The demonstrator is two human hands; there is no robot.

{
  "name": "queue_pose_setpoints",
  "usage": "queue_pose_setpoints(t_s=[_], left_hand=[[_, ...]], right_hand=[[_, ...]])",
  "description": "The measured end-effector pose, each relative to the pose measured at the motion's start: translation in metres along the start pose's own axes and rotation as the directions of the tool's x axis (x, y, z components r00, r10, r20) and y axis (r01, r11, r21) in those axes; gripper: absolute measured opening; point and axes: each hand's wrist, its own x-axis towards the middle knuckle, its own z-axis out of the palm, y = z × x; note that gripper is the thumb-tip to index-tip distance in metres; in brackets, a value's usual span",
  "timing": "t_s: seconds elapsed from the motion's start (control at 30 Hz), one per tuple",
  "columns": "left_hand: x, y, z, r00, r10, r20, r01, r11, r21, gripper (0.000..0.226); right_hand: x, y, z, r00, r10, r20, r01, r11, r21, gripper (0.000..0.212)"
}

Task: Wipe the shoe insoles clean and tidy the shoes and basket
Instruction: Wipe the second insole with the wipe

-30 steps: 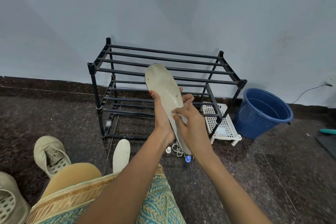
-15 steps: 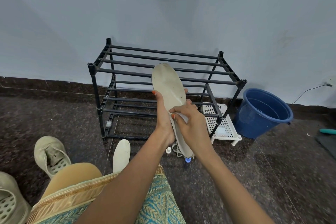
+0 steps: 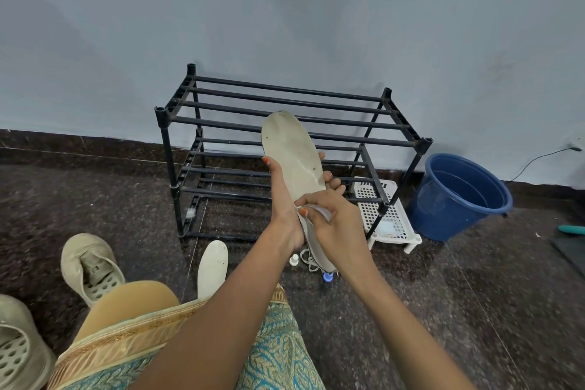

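An insole (image 3: 292, 152) is held upright by the left hand (image 3: 285, 209); what seems a wipe (image 3: 319, 210) is pinched against it by the right hand (image 3: 335, 225); a second insole (image 3: 212, 266) lies near left.

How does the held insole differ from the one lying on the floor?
The held insole is raised, toe end up, in front of the black rack; the floor insole lies flat on the dark floor. The held one is gripped by the left hand, while the right hand presses a white wipe on it; nothing touches the floor one. The held one looks dingier, with marks; the floor one looks whiter. Both share an elongated shape.
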Motion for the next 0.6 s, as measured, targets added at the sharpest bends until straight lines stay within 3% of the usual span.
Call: queue_pose_setpoints(t_s=[0.23,0.6], left_hand=[[0.002,-0.003,-0.005,1.000,-0.002,-0.013,0.004,0.994,0.109,0.099],[0.002,0.001,-0.004,0.999,-0.014,0.034,0.015,0.999,-0.030,0.094]], right_hand=[[0.011,-0.003,0.001,0.994,-0.103,-0.040,0.099,0.990,-0.100,0.016],[-0.003,0.004,-0.003,0.999,-0.041,0.029,0.042,0.998,-0.055,0.013]])
